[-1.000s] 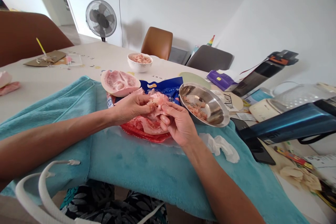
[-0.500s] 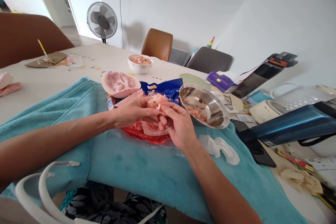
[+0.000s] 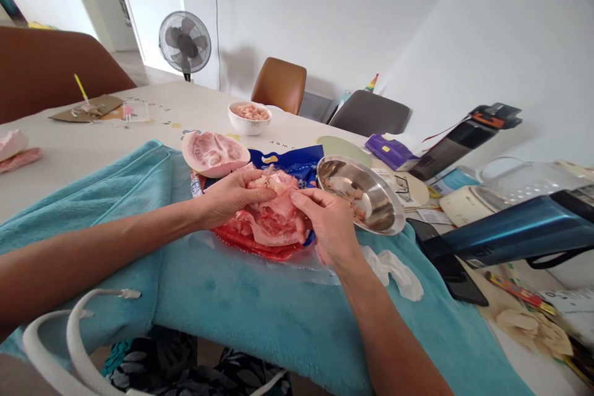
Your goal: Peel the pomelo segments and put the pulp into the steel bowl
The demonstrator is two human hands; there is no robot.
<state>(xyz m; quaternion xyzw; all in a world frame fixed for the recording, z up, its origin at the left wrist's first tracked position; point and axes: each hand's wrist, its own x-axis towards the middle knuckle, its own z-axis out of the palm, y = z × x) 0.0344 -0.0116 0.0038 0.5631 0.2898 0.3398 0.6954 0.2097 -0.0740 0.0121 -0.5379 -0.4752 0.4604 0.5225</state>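
My left hand [image 3: 229,197] and my right hand [image 3: 327,223] both pinch a pink pomelo segment [image 3: 273,184] held over a heap of pink peel and membrane [image 3: 271,226]. The heap lies on a red and blue plastic bag [image 3: 297,164] spread on a teal towel [image 3: 241,297]. An emptied half pomelo rind [image 3: 213,153] sits just beyond my left hand. A steel bowl [image 3: 366,189] holding bits of pomelo flesh stands right of my right hand.
A white bowl [image 3: 249,117] of pomelo flesh stands farther back on the table. A crumpled tissue [image 3: 394,266] lies near my right wrist. Bottles, a dark blue flask [image 3: 510,223], a purple box [image 3: 392,150] and papers crowd the right side. A fan [image 3: 184,45] and chairs stand behind.
My hands have pulled slightly apart over the segment, with the right hand shifted right and lower. The view has tilted up a little.
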